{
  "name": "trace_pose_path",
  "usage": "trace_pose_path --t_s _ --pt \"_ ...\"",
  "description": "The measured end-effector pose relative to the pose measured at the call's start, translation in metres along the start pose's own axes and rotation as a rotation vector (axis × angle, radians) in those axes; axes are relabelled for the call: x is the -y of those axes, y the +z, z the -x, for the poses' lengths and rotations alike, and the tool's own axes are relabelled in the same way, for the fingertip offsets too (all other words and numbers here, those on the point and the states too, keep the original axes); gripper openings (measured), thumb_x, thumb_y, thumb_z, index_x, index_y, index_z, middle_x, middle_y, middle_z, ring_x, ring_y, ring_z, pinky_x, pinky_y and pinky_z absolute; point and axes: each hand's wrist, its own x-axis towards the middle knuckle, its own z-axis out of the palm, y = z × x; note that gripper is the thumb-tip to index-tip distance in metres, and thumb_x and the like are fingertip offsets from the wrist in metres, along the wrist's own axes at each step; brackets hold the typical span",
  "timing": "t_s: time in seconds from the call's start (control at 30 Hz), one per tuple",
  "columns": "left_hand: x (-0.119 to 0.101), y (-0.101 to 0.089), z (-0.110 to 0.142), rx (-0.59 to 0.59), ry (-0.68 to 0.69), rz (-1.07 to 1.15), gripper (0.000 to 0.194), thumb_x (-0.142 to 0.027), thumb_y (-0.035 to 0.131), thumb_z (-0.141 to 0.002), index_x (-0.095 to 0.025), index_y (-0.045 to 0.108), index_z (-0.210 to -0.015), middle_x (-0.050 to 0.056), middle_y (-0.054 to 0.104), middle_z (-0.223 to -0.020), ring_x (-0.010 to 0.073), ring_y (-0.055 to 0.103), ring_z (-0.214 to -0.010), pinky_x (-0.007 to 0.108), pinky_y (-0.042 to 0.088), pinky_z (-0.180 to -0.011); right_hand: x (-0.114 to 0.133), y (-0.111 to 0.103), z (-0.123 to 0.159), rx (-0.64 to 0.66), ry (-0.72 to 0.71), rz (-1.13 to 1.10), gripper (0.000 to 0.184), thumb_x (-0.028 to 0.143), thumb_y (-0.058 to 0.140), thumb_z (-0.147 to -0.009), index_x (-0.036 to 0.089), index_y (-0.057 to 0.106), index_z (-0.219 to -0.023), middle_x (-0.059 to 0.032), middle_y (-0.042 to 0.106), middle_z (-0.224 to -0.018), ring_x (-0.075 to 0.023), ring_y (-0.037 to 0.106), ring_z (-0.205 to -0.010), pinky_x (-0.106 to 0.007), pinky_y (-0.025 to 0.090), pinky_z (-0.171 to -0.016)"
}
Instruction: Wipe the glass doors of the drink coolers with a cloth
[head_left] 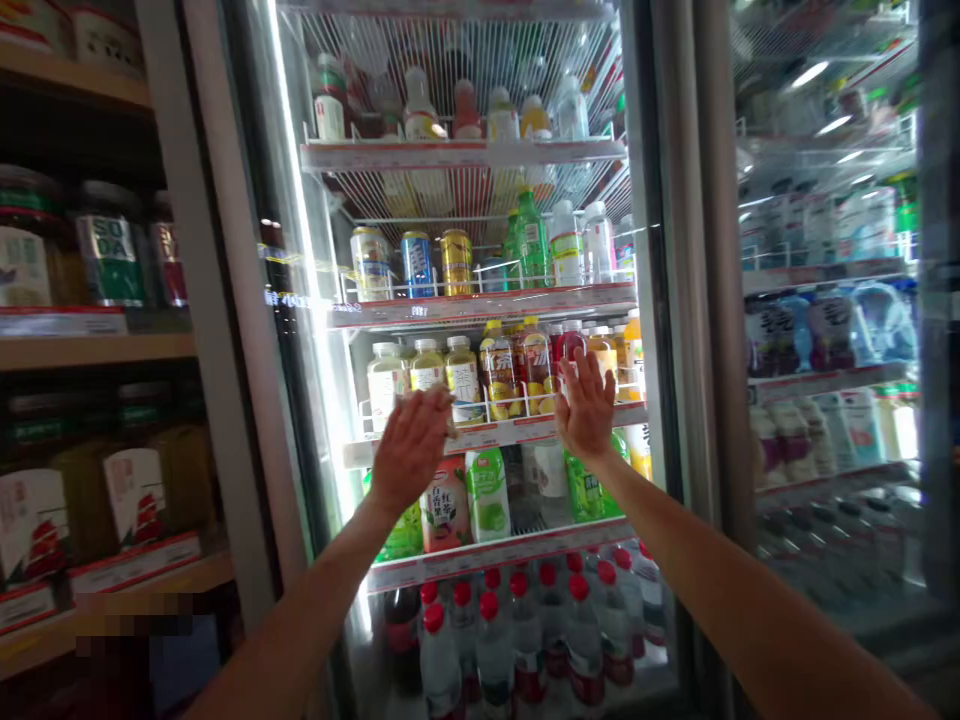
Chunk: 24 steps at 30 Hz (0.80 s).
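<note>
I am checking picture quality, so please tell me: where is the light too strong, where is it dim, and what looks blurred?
In the head view, the light strip is burnt out to white; in the head view, the containers at far left sit in dimness; in the head view, the bottles at far right look smeared, and the left hand slightly soft.

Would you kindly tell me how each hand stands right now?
Left hand: whether open or closed cannot be told.
Right hand: open, nothing visibly held.
</note>
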Motion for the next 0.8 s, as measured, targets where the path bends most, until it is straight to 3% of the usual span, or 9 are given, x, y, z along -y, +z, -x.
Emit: trace_pose_path --t_s 0.1,0.17,0.33,0.37,0.43,0.53,0.6,0.73,0.8 --pt "0.038 -0.007 -0.012 -0.189 -0.342 -0.066 0.053 -0.026 0.039 -0.089 -0.021 0.03 -0.141 0.01 0.031 -0.147 0.0258 0.021 -0.139 0.05 0.024 -0.113 0.002 -0.001 0.0 0.0 0.01 0.022 0.05 0.027 0.035 -0.088 0.017 0.036 -0.137 -0.0117 0.037 -0.144 -0.0186 0.02 -0.14 -0.044 0.016 -0.113" --pt "0.04 -0.005 -0.025 -0.245 -0.425 -0.074 0.053 -0.027 0.038 -0.09 -0.018 0.029 -0.142 0.011 0.028 -0.148 0.0268 0.017 -0.14 0.052 0.021 -0.113 0.003 -0.001 0.0 0.001 0.016 0.021 0.049 0.027 0.035 -0.088 0.016 0.037 -0.136 -0.012 0.037 -0.144 -0.0188 0.02 -0.14 -0.044 0.016 -0.112" --pt "-0.007 0.012 -0.043 0.01 0.107 0.031 0.054 -0.021 0.042 -0.088 -0.024 0.031 -0.141 0.003 0.037 -0.144 0.0205 0.018 -0.14 0.042 0.022 -0.115 0.002 -0.002 0.0 -0.001 0.004 -0.02 0.051 0.027 0.036 -0.088 0.018 0.035 -0.137 -0.0105 0.035 -0.146 -0.02 0.022 -0.139 -0.046 0.017 -0.112" --pt "-0.009 0.012 -0.043 0.027 0.145 0.033 0.053 -0.021 0.043 -0.088 -0.025 0.032 -0.14 0.003 0.039 -0.143 0.0197 0.021 -0.139 0.04 0.023 -0.115 0.001 -0.002 0.0 -0.001 0.003 -0.02 0.051 0.027 0.036 -0.088 0.018 0.034 -0.138 -0.0103 0.035 -0.146 -0.02 0.022 -0.139 -0.046 0.017 -0.112" --pt "0.002 0.009 -0.041 -0.031 0.022 0.009 0.052 -0.022 0.042 -0.088 -0.024 0.034 -0.139 0.004 0.039 -0.143 0.0203 0.023 -0.139 0.041 0.023 -0.114 0.001 -0.001 0.0 -0.004 0.002 -0.012 0.052 0.026 0.036 -0.088 0.019 0.033 -0.139 -0.0109 0.035 -0.145 -0.0201 0.021 -0.139 -0.046 0.017 -0.112" --pt "0.027 0.004 -0.043 -0.225 -0.328 -0.06 0.05 -0.025 0.04 -0.089 -0.019 0.035 -0.139 0.009 0.035 -0.145 0.0242 0.02 -0.139 0.046 0.023 -0.113 0.003 0.0 0.0 -0.009 0.005 0.003 0.053 0.026 0.035 -0.088 0.018 0.031 -0.14 -0.0121 0.035 -0.145 -0.0204 0.019 -0.14 -0.046 0.018 -0.112" --pt "0.024 0.008 -0.05 -0.266 -0.384 -0.072 0.049 -0.025 0.04 -0.089 -0.017 0.036 -0.138 0.011 0.034 -0.146 0.0255 0.019 -0.14 0.048 0.022 -0.113 0.003 0.0 0.0 -0.008 0.008 0.007 0.053 0.027 0.035 -0.088 0.018 0.03 -0.14 -0.0115 0.035 -0.145 -0.0201 0.019 -0.14 -0.047 0.018 -0.112" --pt "-0.016 0.024 -0.071 -0.055 0.058 0.021 0.046 -0.022 0.042 -0.088 -0.02 0.042 -0.134 0.005 0.04 -0.143 0.0219 0.022 -0.139 0.044 0.022 -0.115 0.003 -0.001 0.0 -0.008 0.01 0.0 0.052 0.027 0.035 -0.089 0.019 0.03 -0.14 -0.0113 0.034 -0.145 -0.0197 0.021 -0.139 -0.046 0.018 -0.112" --pt "-0.018 0.027 -0.08 -0.001 0.187 0.023 0.045 -0.021 0.042 -0.088 -0.023 0.042 -0.133 0.002 0.042 -0.142 0.0207 0.026 -0.137 0.043 0.024 -0.114 0.002 0.0 0.0 -0.025 -0.008 -0.018 0.051 0.027 0.035 -0.089 0.018 0.031 -0.139 -0.012 0.035 -0.145 -0.0204 0.022 -0.139 -0.046 0.019 -0.111"
